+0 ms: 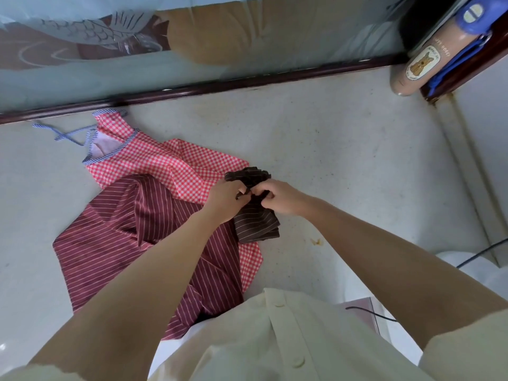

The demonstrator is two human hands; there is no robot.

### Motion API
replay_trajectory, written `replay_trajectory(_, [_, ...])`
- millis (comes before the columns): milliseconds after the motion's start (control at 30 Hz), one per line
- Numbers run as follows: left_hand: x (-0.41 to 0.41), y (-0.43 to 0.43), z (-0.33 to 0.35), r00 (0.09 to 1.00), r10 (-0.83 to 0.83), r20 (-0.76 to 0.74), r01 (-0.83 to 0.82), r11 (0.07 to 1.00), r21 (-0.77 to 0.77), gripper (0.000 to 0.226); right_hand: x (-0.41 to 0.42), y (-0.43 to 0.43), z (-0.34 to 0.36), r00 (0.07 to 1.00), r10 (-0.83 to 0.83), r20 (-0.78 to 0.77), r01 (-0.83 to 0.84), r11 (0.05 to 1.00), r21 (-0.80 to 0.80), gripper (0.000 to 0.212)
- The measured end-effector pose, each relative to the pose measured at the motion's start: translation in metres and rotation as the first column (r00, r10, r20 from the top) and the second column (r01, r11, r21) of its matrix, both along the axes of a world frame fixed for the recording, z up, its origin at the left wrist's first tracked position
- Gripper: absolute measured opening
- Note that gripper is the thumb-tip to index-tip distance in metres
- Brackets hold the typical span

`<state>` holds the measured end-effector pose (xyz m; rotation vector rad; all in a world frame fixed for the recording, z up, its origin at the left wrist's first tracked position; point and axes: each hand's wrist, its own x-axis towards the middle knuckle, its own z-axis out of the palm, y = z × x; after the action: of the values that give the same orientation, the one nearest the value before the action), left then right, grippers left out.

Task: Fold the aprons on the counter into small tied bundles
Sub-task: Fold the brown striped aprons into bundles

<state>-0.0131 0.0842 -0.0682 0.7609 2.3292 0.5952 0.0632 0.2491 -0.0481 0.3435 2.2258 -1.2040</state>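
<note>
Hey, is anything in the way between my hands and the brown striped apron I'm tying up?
Nothing visible. The left hand and the right hand both pinch the brown striped apron at its middle. The red checked apron and the maroon striped apron lie beneath it and to its left, not between hands and bundle.

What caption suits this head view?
Left hand and right hand pinch the folded brown apron lying partly on the checked apron, beside the maroon apron.

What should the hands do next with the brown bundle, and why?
Probably pull gently outward to tighten it: the left hand and right hand both pinch dark fabric at the middle of the folded brown striped apron, so the tying looks unfinished.
</note>
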Motion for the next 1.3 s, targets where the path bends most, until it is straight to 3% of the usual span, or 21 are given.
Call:
replay_trajectory(100, [0.002, -0.006, -0.005, 0.998, 0.006, 0.059, -0.003, 0.999, -0.041, 0.020, -0.007, 0.011, 0.006, 0.973, -0.165, 0.161, 0.181, 0.979, -0.091, 0.029])
replay_trajectory(200, [0.003, -0.005, -0.006, 0.998, 0.021, 0.059, -0.021, 1.000, -0.006, 0.020, -0.010, 0.020, 0.010, 0.924, -0.309, 0.225, 0.344, 0.930, -0.132, 0.028])
replay_trajectory(333, [0.004, -0.001, -0.003, 0.996, 0.075, 0.046, -0.076, 0.997, 0.022, 0.018, -0.013, 0.022, 0.015, 0.980, -0.145, 0.139, 0.161, 0.980, -0.116, 0.017])
replay_trajectory(467, [0.004, 0.000, 0.003, 0.973, 0.226, 0.052, -0.228, 0.972, 0.048, 0.028, -0.012, 0.012, 0.007, 0.963, -0.261, 0.064, 0.269, 0.937, -0.223, 0.012])
replay_trajectory(567, [0.003, 0.002, 0.004, 0.963, 0.267, 0.043, -0.268, 0.963, 0.012, 0.020, -0.002, 0.006, -0.004, 0.959, -0.284, 0.015, 0.279, 0.929, -0.241, 0.021])
replay_trajectory(800, [0.013, 0.006, 0.010, 0.886, 0.407, 0.222, -0.435, 0.895, 0.095, 0.010, 0.007, -0.007, -0.010, 0.954, -0.195, -0.228, 0.195, 0.981, -0.022, 0.022])
replay_trajectory(900, [0.015, 0.002, 0.007, 0.878, 0.417, 0.233, -0.449, 0.888, 0.099, 0.011, 0.004, -0.012, -0.009, 0.931, -0.322, -0.171, 0.318, 0.947, -0.051, 0.031])
replay_trajectory(1000, [0.016, -0.004, 0.005, 0.878, 0.401, 0.262, -0.444, 0.886, 0.133, 0.014, -0.001, -0.010, -0.008, 0.874, -0.485, 0.002, 0.481, 0.867, -0.130, 0.048])
replay_trajectory(1133, [0.018, -0.007, 0.003, 0.898, 0.354, 0.260, -0.405, 0.896, 0.181, 0.016, -0.004, -0.002, -0.008, 0.909, -0.412, 0.064, 0.416, 0.886, -0.204, 0.058])
replay_trajectory(1200, [0.019, -0.008, 0.002, 0.910, 0.335, 0.246, -0.385, 0.902, 0.195, 0.015, -0.003, -0.002, -0.008, 0.938, -0.343, 0.041, 0.343, 0.909, -0.237, 0.054])
replay_trajectory(1300, [0.018, -0.010, 0.001, 0.952, 0.247, 0.182, -0.283, 0.936, 0.208, 0.015, -0.002, -0.003, -0.007, 0.942, -0.331, 0.047, 0.330, 0.900, -0.285, 0.027])
